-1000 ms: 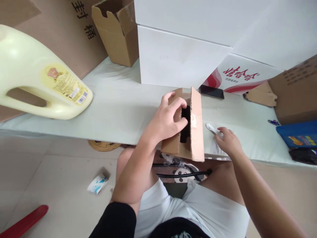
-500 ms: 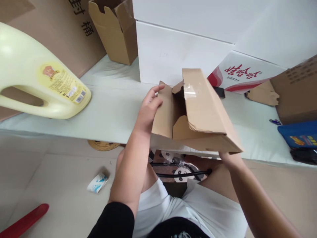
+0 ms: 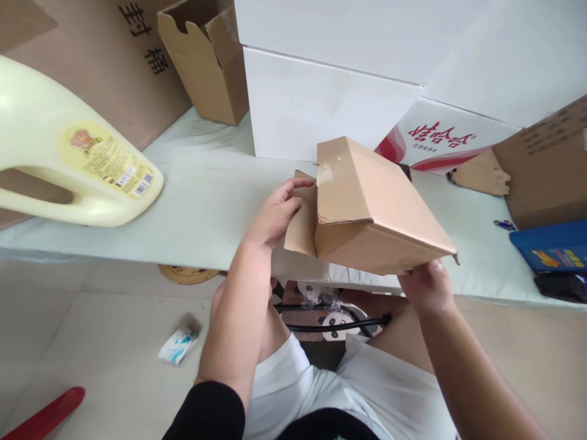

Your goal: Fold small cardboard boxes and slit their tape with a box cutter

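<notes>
A brown cardboard box (image 3: pixel 394 201) is tilted over the front edge of the table, a strip of clear tape on one panel. A flap (image 3: pixel 300 229) sticks out from its left end. My left hand (image 3: pixel 277 211) is closed on this flap, thumb and index finger curled over it and the other fingers mostly hidden. From below, my right hand (image 3: pixel 428 286) grips the box's lower right edge, with its fingertips out of sight under the cardboard. The inside of the box is hidden from view.
A pale yellow jug (image 3: pixel 110 165) stands at the left. Behind are an open brown carton (image 3: pixel 213 79), white boxes (image 3: pixel 321 104) and a red-lettered carton (image 3: pixel 440 137). A blue packet (image 3: pixel 550 247) lies at the right of the cloth-covered table (image 3: pixel 206 195). Tape (image 3: pixel 178 345) lies on the floor.
The box has turned so its gap at the left end has closed over and its broad panel faces up. My right hand has risen along its lower edge; my left hand stays at the flap.
</notes>
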Demonstrator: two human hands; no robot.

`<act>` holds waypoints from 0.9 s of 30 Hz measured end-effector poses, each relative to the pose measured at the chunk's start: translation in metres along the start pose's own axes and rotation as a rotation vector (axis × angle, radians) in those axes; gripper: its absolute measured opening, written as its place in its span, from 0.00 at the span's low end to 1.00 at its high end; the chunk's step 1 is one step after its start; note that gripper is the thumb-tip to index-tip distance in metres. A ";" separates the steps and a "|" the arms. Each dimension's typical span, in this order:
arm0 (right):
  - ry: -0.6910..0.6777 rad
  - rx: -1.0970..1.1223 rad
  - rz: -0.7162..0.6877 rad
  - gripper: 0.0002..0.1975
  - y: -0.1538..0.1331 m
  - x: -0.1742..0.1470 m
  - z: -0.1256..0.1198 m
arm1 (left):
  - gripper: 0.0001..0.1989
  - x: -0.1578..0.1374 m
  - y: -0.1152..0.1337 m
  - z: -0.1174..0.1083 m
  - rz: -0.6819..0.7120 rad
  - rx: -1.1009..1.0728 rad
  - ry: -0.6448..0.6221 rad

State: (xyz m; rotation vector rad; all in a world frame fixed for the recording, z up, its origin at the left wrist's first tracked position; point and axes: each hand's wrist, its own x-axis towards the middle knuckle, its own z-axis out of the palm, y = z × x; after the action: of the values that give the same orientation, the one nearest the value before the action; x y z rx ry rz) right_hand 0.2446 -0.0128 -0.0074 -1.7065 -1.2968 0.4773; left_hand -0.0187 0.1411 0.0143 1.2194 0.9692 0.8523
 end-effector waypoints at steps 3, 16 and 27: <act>0.013 0.258 0.082 0.23 -0.003 0.007 0.004 | 0.19 0.001 -0.004 -0.002 0.060 0.039 -0.080; 0.151 0.169 0.241 0.15 0.011 0.004 -0.003 | 0.27 -0.009 0.001 -0.018 0.194 0.416 -0.141; 0.181 0.060 0.229 0.18 0.011 -0.001 0.002 | 0.31 -0.022 0.014 -0.015 0.072 0.282 -0.506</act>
State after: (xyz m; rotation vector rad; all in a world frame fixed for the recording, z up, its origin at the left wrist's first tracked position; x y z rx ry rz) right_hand 0.2487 -0.0133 -0.0176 -1.8115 -0.9541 0.4764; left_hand -0.0415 0.1282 0.0300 1.6211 0.6449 0.4302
